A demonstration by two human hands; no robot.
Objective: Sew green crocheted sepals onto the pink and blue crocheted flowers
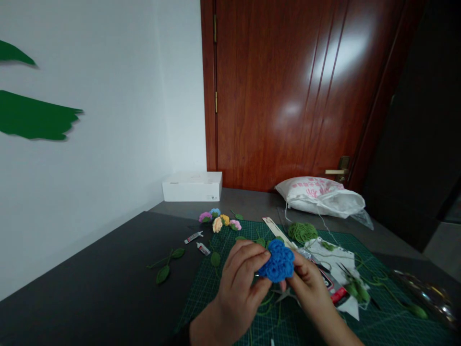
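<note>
A blue crocheted flower (277, 261) is held up between my two hands, its ruffled petals facing me. My left hand (242, 274) pinches its left edge between thumb and fingers. On the other side, my right hand (306, 278) grips the flower's right edge and underside; some of those fingers are hidden behind it. Below the flower, part of a pair of scissors (286, 294) shows on the green cutting mat (201, 300). Green yarn strands lie under my hands.
Several small crocheted flowers (217, 224) lie beyond my left hand, near two glue tubes (203, 248) and a leafy stem (163, 274). Right of centre are a green yarn ball (303, 232), a ruler (277, 230) and white paper (351, 307). Behind stand a white box (192, 187) and a white sack (320, 194).
</note>
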